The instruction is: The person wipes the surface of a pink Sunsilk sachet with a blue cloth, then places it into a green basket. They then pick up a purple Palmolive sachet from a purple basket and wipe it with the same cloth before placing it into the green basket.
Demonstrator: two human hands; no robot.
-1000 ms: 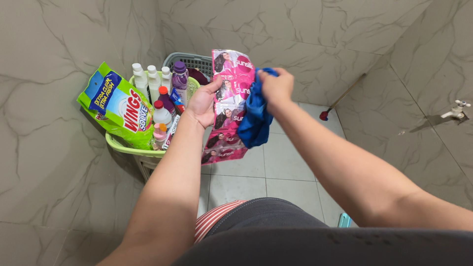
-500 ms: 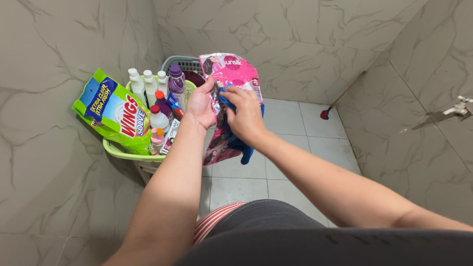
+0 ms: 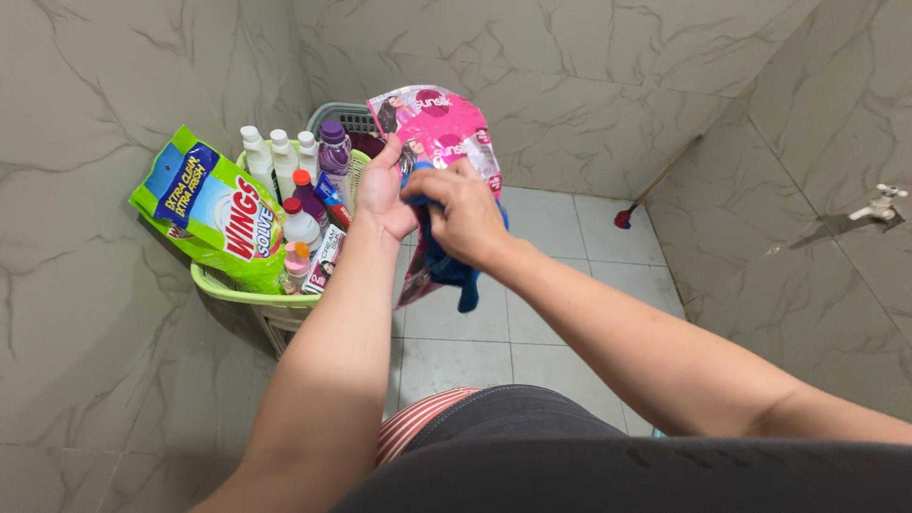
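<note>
- Since a second ago, your right hand has swung in from the side and now presses the blue cloth flat against the pink sachet strip, where earlier the cloth hung clear of it to the right.
- Your left hand has stayed behind the strip's left edge, palm and fingers spread open against it as a backing, thumb hooked round the front; it props the strip up in the air rather than clamping it.
- Your right fingers are curled shut round a bunch of cloth, knuckles toward the camera, with the loose end trailing below the hand over the strip's lower half.
- That strip has buckled too: its top now curls over above both hands, and only a sliver of its lower end shows beside the cloth.
- Judging by the contact, the wiping of the strip is under way, cloth on plastic, with the top section not yet covered.
- Left of your hands, in the corner of the marble-look walls, sits a green basket packed with white bottles, a purple bottle and a green detergent bag leaning out over its left rim.
- Behind it a grey basket shows at its rim only.
- At the far wall a red-tipped stick leans on the tiled floor, and a tap juts from the right wall.
</note>
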